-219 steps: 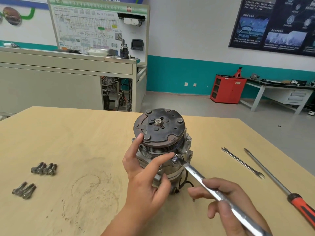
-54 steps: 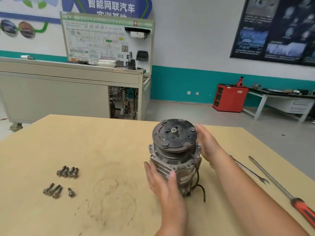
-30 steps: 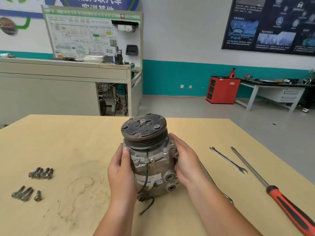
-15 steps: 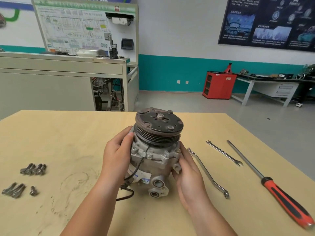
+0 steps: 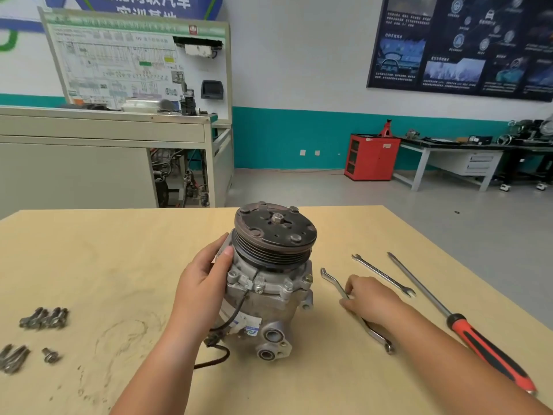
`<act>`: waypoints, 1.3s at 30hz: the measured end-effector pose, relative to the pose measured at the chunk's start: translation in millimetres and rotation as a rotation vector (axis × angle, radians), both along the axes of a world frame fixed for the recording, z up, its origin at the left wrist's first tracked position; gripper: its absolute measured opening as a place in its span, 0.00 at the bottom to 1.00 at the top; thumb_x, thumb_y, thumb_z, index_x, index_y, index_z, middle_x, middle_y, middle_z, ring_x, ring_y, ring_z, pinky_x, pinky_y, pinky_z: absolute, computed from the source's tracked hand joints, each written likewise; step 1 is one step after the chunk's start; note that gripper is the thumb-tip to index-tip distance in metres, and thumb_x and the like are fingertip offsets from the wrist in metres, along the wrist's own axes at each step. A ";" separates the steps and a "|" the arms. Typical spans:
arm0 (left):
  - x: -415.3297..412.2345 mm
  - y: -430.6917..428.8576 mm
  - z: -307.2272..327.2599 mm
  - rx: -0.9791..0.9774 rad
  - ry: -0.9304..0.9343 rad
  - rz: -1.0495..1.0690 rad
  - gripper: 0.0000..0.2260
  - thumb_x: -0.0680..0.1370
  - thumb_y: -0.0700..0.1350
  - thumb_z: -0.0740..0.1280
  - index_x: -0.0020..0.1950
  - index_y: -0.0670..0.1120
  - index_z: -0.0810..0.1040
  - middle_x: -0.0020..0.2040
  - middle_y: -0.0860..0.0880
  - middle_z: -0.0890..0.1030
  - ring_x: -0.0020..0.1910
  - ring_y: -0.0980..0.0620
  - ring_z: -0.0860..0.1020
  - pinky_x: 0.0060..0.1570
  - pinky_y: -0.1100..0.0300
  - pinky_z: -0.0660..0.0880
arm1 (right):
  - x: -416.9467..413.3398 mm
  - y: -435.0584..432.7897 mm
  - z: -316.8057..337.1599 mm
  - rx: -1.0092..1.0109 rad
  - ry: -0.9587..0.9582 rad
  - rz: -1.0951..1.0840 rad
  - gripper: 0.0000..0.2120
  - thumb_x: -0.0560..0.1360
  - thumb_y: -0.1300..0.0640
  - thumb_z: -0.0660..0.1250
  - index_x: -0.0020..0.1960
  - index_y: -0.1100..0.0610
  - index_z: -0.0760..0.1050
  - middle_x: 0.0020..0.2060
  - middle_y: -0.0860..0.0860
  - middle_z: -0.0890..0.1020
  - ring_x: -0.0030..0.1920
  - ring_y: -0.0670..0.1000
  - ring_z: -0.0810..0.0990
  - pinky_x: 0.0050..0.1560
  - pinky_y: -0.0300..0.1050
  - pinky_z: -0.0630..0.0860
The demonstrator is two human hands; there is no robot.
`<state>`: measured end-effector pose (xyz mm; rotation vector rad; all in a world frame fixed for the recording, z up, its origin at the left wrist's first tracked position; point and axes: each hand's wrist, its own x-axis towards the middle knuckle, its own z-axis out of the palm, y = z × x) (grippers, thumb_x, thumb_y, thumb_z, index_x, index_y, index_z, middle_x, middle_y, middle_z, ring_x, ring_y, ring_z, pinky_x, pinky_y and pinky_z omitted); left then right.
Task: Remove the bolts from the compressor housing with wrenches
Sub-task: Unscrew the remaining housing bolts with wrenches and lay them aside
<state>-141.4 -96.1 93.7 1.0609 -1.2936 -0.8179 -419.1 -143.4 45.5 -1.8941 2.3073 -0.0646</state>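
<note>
Covering the wrench midway, right grip's hold unclear.

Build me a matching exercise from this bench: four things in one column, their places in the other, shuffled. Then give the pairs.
Things
1. compressor
2. bent wrench
3. screwdriver
4. loose bolts

Places
A. in small groups at the table's left edge
B. gripped on its side by the left hand
C. lying on the table under the right hand's fingers
D. farthest right, with a red and black handle

Pairs: 1-B, 2-C, 3-D, 4-A
</note>
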 end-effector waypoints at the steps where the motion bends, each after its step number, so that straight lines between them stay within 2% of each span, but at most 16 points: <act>1: 1.9 1.6 0.4 0.005 -0.028 -0.020 0.12 0.81 0.46 0.62 0.63 0.53 0.78 0.59 0.57 0.81 0.61 0.62 0.76 0.65 0.54 0.71 | -0.8 -2.1 -1.4 -0.008 -0.029 0.007 0.10 0.74 0.51 0.63 0.51 0.55 0.73 0.48 0.51 0.78 0.45 0.52 0.76 0.40 0.41 0.69; 3: 6.7 6.8 0.1 0.008 -0.092 -0.038 0.15 0.79 0.52 0.64 0.66 0.53 0.76 0.61 0.57 0.79 0.62 0.61 0.75 0.66 0.52 0.71 | -4.8 -1.0 -3.1 0.015 -0.282 -0.005 0.05 0.74 0.56 0.62 0.43 0.58 0.73 0.38 0.52 0.77 0.36 0.51 0.73 0.36 0.41 0.68; 6: 7.1 18.2 -0.2 -0.014 -0.159 -0.021 0.30 0.68 0.66 0.62 0.68 0.57 0.71 0.64 0.60 0.75 0.63 0.63 0.72 0.63 0.61 0.69 | 0.7 21.8 6.9 -0.009 -1.159 -0.107 0.08 0.75 0.61 0.60 0.37 0.57 0.68 0.25 0.50 0.71 0.23 0.47 0.65 0.24 0.38 0.63; 9: -6.4 26.8 3.1 -0.065 -0.216 0.047 0.35 0.63 0.69 0.59 0.69 0.60 0.63 0.65 0.63 0.70 0.68 0.58 0.68 0.66 0.59 0.66 | 6.5 59.5 22.3 -0.185 -1.865 -0.122 0.09 0.75 0.63 0.57 0.37 0.54 0.66 0.26 0.49 0.72 0.21 0.44 0.68 0.19 0.34 0.65; 11: -17.7 29.7 4.0 -0.083 -0.196 0.083 0.36 0.64 0.69 0.58 0.71 0.58 0.62 0.69 0.56 0.68 0.73 0.53 0.62 0.71 0.49 0.62 | 11.1 88.0 31.3 -0.334 -2.179 -0.023 0.03 0.70 0.62 0.63 0.39 0.56 0.73 0.31 0.52 0.76 0.27 0.46 0.78 0.25 0.34 0.75; 13: -27.5 33.9 3.8 -0.115 -0.145 0.099 0.31 0.65 0.67 0.58 0.68 0.62 0.62 0.72 0.55 0.65 0.75 0.52 0.58 0.72 0.45 0.59 | 21.0 112.4 36.4 -0.327 -2.412 0.220 0.10 0.73 0.62 0.64 0.51 0.65 0.77 0.45 0.63 0.79 0.47 0.58 0.82 0.50 0.43 0.80; 15: -33.6 38.5 1.4 -0.142 -0.121 0.109 0.27 0.66 0.65 0.59 0.64 0.66 0.61 0.72 0.54 0.63 0.75 0.51 0.58 0.72 0.44 0.59 | 31.4 134.2 42.9 -0.511 -2.281 0.075 0.21 0.82 0.61 0.45 0.67 0.74 0.62 0.61 0.72 0.69 0.68 0.67 0.65 0.72 0.53 0.58; 20: -33.8 43.6 -10.3 -0.271 -0.242 0.157 0.31 0.65 0.61 0.64 0.67 0.64 0.59 0.72 0.56 0.59 0.75 0.55 0.55 0.73 0.42 0.56 | 37.0 160.5 37.5 -0.316 -2.563 0.250 0.19 0.82 0.67 0.36 0.65 0.83 0.48 0.62 0.83 0.52 0.68 0.77 0.45 0.70 0.64 0.42; 22: -32.5 43.8 -12.9 -0.340 -0.285 0.169 0.33 0.65 0.60 0.65 0.69 0.64 0.58 0.74 0.53 0.57 0.76 0.55 0.54 0.74 0.57 0.56 | 46.7 170.7 49.4 -0.407 -2.340 0.022 0.16 0.80 0.73 0.48 0.65 0.80 0.55 0.61 0.83 0.56 0.68 0.76 0.47 0.71 0.60 0.48; 23: -32.2 43.7 -13.5 -0.372 -0.304 0.171 0.34 0.66 0.59 0.66 0.69 0.65 0.58 0.74 0.50 0.57 0.75 0.55 0.54 0.71 0.66 0.55 | 50.3 174.2 51.8 -0.543 -2.060 -0.014 0.20 0.73 0.71 0.67 0.64 0.74 0.67 0.60 0.80 0.65 0.68 0.72 0.57 0.70 0.51 0.61; 25: -32.1 41.9 -14.3 -0.432 -0.326 0.174 0.32 0.66 0.56 0.67 0.69 0.60 0.61 0.74 0.45 0.58 0.75 0.57 0.54 0.68 0.74 0.53 | 65.8 171.8 48.6 -0.473 -1.891 0.198 0.32 0.43 0.47 0.84 0.45 0.54 0.84 0.48 0.64 0.83 0.56 0.57 0.80 0.46 0.38 0.79; 28: -31.0 38.7 -15.8 -0.513 -0.327 0.161 0.25 0.66 0.53 0.69 0.61 0.58 0.67 0.74 0.41 0.58 0.75 0.56 0.55 0.70 0.70 0.54 | 82.3 174.7 61.6 -0.505 -1.642 0.164 0.28 0.35 0.41 0.82 0.35 0.44 0.84 0.42 0.53 0.86 0.45 0.47 0.84 0.35 0.35 0.79; 30: -30.3 37.4 -16.9 -0.542 -0.361 0.152 0.18 0.66 0.54 0.69 0.55 0.59 0.71 0.75 0.42 0.57 0.76 0.54 0.55 0.73 0.53 0.56 | 83.7 172.2 53.1 -0.514 -1.600 0.191 0.18 0.48 0.61 0.77 0.37 0.49 0.85 0.43 0.53 0.86 0.45 0.47 0.84 0.36 0.35 0.78; 33: -30.1 36.5 -14.1 -0.546 -0.442 0.163 0.12 0.68 0.55 0.68 0.50 0.60 0.74 0.74 0.48 0.57 0.75 0.46 0.56 0.64 0.28 0.60 | 86.8 174.2 49.4 -0.551 -1.556 0.205 0.13 0.61 0.61 0.62 0.42 0.58 0.81 0.43 0.53 0.86 0.47 0.49 0.84 0.37 0.35 0.79; 36: -29.8 35.4 -14.0 -0.529 -0.492 0.174 0.11 0.68 0.55 0.67 0.50 0.60 0.75 0.75 0.48 0.58 0.75 0.43 0.55 0.65 0.25 0.55 | 97.8 177.2 56.0 -0.736 -1.308 0.207 0.19 0.62 0.36 0.69 0.48 0.45 0.83 0.43 0.48 0.86 0.45 0.47 0.84 0.42 0.41 0.80; 39: -29.3 34.8 -15.1 -0.492 -0.505 0.167 0.12 0.68 0.57 0.66 0.50 0.60 0.75 0.75 0.44 0.61 0.76 0.44 0.56 0.68 0.29 0.49 | 105.5 178.6 65.1 -0.868 -0.902 0.219 0.20 0.64 0.23 0.56 0.52 0.27 0.73 0.39 0.37 0.83 0.39 0.40 0.82 0.41 0.39 0.78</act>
